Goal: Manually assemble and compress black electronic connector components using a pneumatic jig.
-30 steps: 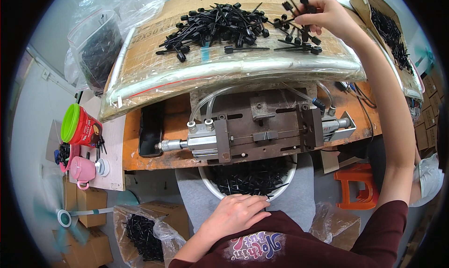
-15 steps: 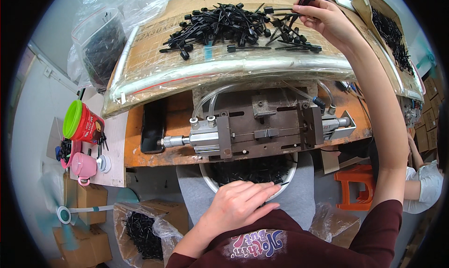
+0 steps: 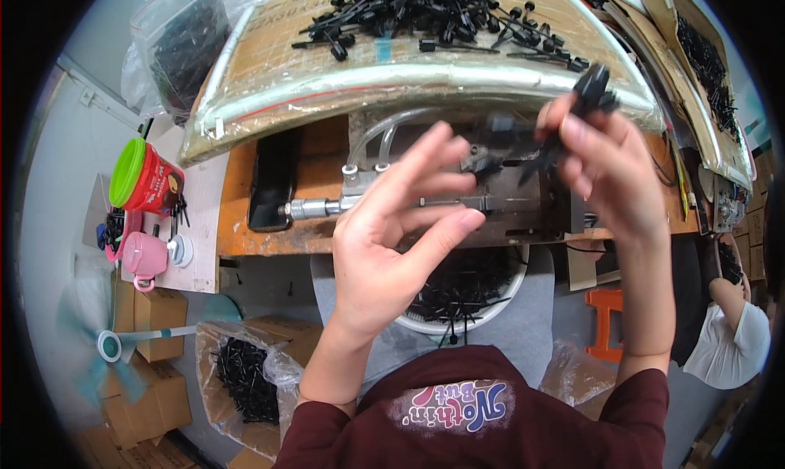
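Note:
My right hand (image 3: 609,162) is raised over the right part of the metal clamping fixture. Its fingers are closed round a bunch of black plastic stemmed parts (image 3: 593,89), with thin stems and thicker heads, partly smeared by motion. My left hand (image 3: 392,232) holds nothing, its fingers spread and thumb apart, in front of the fixture's left air cylinder (image 3: 315,208). The hands hide much of the fixture. Beyond them, a heap of similar black parts (image 3: 417,15) lies on the plastic-wrapped cardboard (image 3: 286,40). Below, a white tub (image 3: 513,293) on my lap holds more of them.
An orange bench (image 3: 237,224) carries the fixture and a black tray (image 3: 270,183). At left stand a red bucket (image 3: 159,183) with a green rim, a pink cup (image 3: 145,255) and a turning fan (image 3: 109,346). An orange stool (image 3: 603,326) and another person (image 3: 728,346) are at right.
My right hand has come down from the heap toward me, carrying a bunch of black parts. My left hand has risen from the tub to the fixture, fingers spreading. The view has shifted.

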